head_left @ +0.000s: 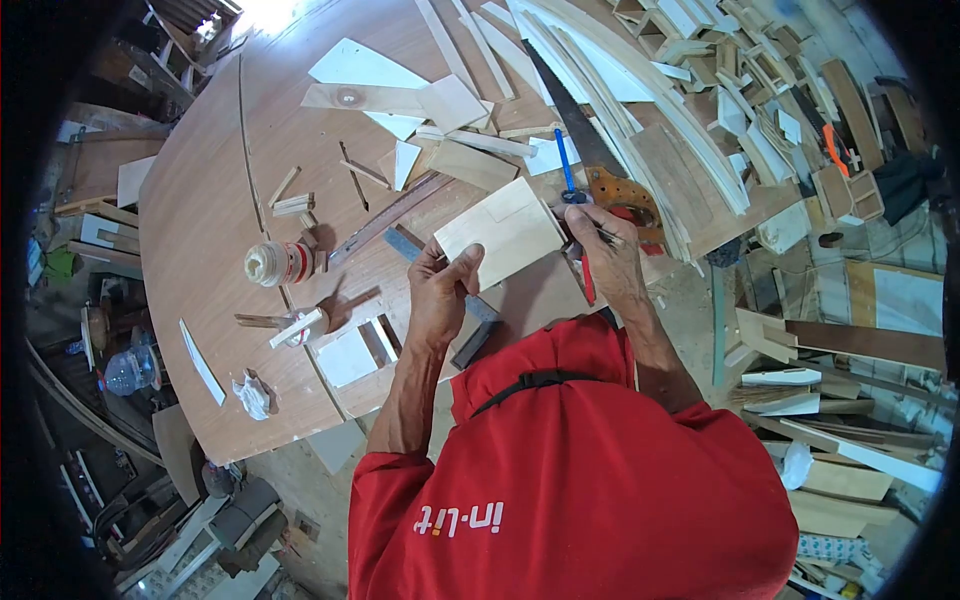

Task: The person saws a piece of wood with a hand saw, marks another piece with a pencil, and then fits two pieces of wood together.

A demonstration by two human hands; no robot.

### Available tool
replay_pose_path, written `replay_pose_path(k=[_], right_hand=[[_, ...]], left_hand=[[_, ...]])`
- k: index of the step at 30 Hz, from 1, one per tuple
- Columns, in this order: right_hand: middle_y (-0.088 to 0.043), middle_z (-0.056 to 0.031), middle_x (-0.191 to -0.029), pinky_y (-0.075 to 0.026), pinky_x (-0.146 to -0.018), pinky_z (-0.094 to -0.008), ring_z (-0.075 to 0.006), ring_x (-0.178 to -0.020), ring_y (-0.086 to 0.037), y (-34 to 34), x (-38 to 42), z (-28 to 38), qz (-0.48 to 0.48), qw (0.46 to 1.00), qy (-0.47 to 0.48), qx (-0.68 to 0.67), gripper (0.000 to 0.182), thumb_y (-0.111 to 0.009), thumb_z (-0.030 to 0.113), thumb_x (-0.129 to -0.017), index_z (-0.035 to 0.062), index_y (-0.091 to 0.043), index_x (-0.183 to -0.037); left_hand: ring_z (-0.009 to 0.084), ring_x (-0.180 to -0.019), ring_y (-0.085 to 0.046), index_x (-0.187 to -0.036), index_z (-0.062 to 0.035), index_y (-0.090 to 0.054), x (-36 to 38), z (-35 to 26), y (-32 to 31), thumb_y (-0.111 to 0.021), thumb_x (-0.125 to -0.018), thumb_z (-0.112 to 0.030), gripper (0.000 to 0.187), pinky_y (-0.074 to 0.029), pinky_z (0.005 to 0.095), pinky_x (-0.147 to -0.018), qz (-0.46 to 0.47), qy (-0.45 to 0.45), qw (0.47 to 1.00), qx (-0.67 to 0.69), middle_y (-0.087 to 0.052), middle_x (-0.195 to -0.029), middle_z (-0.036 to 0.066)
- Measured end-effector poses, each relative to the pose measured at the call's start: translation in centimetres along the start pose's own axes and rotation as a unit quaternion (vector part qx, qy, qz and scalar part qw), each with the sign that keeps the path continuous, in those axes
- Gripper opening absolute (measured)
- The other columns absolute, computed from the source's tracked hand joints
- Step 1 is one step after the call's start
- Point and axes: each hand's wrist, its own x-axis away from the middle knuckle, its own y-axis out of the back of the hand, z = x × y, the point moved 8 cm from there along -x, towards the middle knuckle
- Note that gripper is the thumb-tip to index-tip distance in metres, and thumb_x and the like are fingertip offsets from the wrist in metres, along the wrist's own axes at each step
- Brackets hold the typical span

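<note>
A pale rectangular wooden panel [505,232] is tilted up over the table's near edge. My left hand [440,290] grips its left end, thumb on the face and fingers behind. At the panel's right edge, my right hand [612,250] is closed in a pinch around a thin, dark, pencil-like stick, mostly covered by the fingers. Close by that hand lie a blue tool [566,165], a handsaw [580,125] with a wooden handle, and a red-handled tool [588,280]. Under the panel, a dark grey bar [475,335] shows in part.
Thin boards and offcuts [465,160] cover the middle of the table [210,340]. A glue jar [280,263], a small white-faced wooden piece [350,355] and crumpled white material [253,395] lie left. Long strips [640,150] line the right edge; stacked wood boxes [740,110] stand beyond.
</note>
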Motion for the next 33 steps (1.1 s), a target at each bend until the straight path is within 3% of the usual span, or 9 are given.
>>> replay_pose_path(k=[1, 3, 4, 6, 13, 15, 24, 28, 33], right_hand=[[-0.067, -0.0026, -0.086, -0.047, -0.063, -0.0227, -0.0082, -0.074, -0.058, -0.1, 0.1, -0.2, 0.008, 1.000, -0.023, -0.020, 0.032, -0.056, 0.029, -0.096, 0.0010, -0.069, -0.105], [-0.066, -0.0022, -0.085, -0.047, -0.061, -0.0223, -0.0078, -0.073, -0.058, -0.2, 0.0, -0.6, 0.015, 0.998, -0.046, -0.038, 0.032, -0.055, 0.030, -0.096, 0.0017, -0.069, -0.105], [-0.067, -0.0020, -0.085, -0.047, -0.060, -0.0219, -0.0073, -0.072, -0.058, -0.2, -0.1, -0.6, 0.019, 0.998, -0.035, -0.049, 0.032, -0.055, 0.030, -0.097, 0.0024, -0.069, -0.105], [-0.067, -0.0017, -0.085, -0.047, -0.059, -0.0216, -0.0069, -0.072, -0.058, -0.4, -0.2, -1.0, 0.023, 0.998, -0.024, -0.059, 0.032, -0.054, 0.030, -0.097, 0.0032, -0.069, -0.105], [-0.067, -0.0035, -0.084, -0.047, -0.054, -0.0200, -0.0074, -0.063, -0.062, -0.8, -0.1, -1.5, 0.016, 0.994, -0.048, -0.094, 0.034, -0.051, 0.031, -0.098, 0.0027, -0.066, -0.111], [-0.067, -0.0038, -0.084, -0.047, -0.053, -0.0198, -0.0076, -0.062, -0.062, -0.9, 0.0, -1.4, 0.019, 0.995, -0.048, -0.089, 0.034, -0.051, 0.030, -0.098, 0.0021, -0.065, -0.111], [-0.066, -0.0037, -0.080, -0.048, -0.061, -0.0224, -0.0093, -0.068, -0.061, -1.0, 0.1, -0.9, 0.053, 0.998, -0.027, -0.018, 0.032, -0.064, 0.027, -0.090, -0.0010, -0.066, -0.107], [-0.062, -0.0012, -0.076, -0.044, -0.062, -0.0249, -0.0080, -0.068, -0.053, -0.9, 0.0, -0.8, 0.059, 0.995, 0.025, 0.070, 0.029, -0.072, 0.025, -0.083, 0.0015, -0.066, -0.099], [-0.059, 0.0009, -0.072, -0.041, -0.059, -0.0252, -0.0077, -0.064, -0.047, -1.2, 0.1, -0.7, 0.081, 0.990, 0.049, 0.107, 0.025, -0.075, 0.021, -0.080, 0.0022, -0.065, -0.093]], left_hand=[[0.0072, -0.047, -0.043, -0.087, -0.0063, -0.059, -0.3, 0.5, 0.5, -0.070, -0.084, -0.005, 0.011, -0.032, 0.0228, -0.044, -0.001, 0.001, 1.000, 0.001, -0.055, -0.063, -0.001], [0.0136, -0.073, -0.063, -0.107, -0.0011, -0.059, -0.9, 1.9, 1.5, -0.059, -0.089, -0.001, 0.018, -0.054, 0.0272, -0.060, 0.002, 0.034, 0.999, 0.041, -0.066, -0.090, 0.008], [0.0136, -0.073, -0.063, -0.107, -0.0011, -0.059, -1.0, 2.1, 1.7, -0.059, -0.089, -0.001, 0.018, -0.054, 0.0272, -0.060, 0.002, 0.035, 0.999, 0.042, -0.066, -0.090, 0.008], [0.0171, -0.088, -0.066, -0.112, 0.0007, -0.058, -1.2, 2.5, 1.8, -0.056, -0.090, -0.002, 0.022, -0.058, 0.0312, -0.069, 0.019, 0.046, 0.998, 0.031, -0.066, -0.103, 0.011], [0.0163, -0.088, -0.066, -0.110, 0.0008, -0.058, -1.1, 2.3, 1.0, -0.057, -0.089, -0.001, 0.021, -0.056, 0.0293, -0.066, 0.012, 0.055, 0.997, 0.044, -0.066, -0.102, 0.011], [0.0060, -0.049, -0.040, -0.091, -0.0031, -0.061, -0.6, 1.4, 0.6, -0.066, -0.085, -0.002, 0.009, -0.031, 0.0222, -0.046, -0.032, 0.037, 0.997, 0.059, -0.057, -0.068, 0.000], [0.0046, -0.054, -0.044, -0.093, -0.0049, -0.061, -0.6, 0.7, 0.5, -0.070, -0.084, -0.006, 0.013, -0.032, 0.0217, -0.047, 0.004, -0.010, 1.000, -0.014, -0.060, -0.071, 0.000], [0.0044, -0.057, -0.047, -0.094, -0.0051, -0.062, -0.7, 0.5, 0.8, -0.071, -0.083, -0.005, 0.014, -0.034, 0.0211, -0.048, -0.001, -0.017, 0.999, -0.043, -0.061, -0.073, 0.000], [0.0078, -0.077, -0.061, -0.100, -0.0034, -0.061, -0.4, -1.1, -0.4, -0.069, -0.082, -0.002, 0.019, -0.050, 0.0220, -0.062, 0.054, -0.074, 0.989, -0.114, -0.066, -0.088, 0.004]])
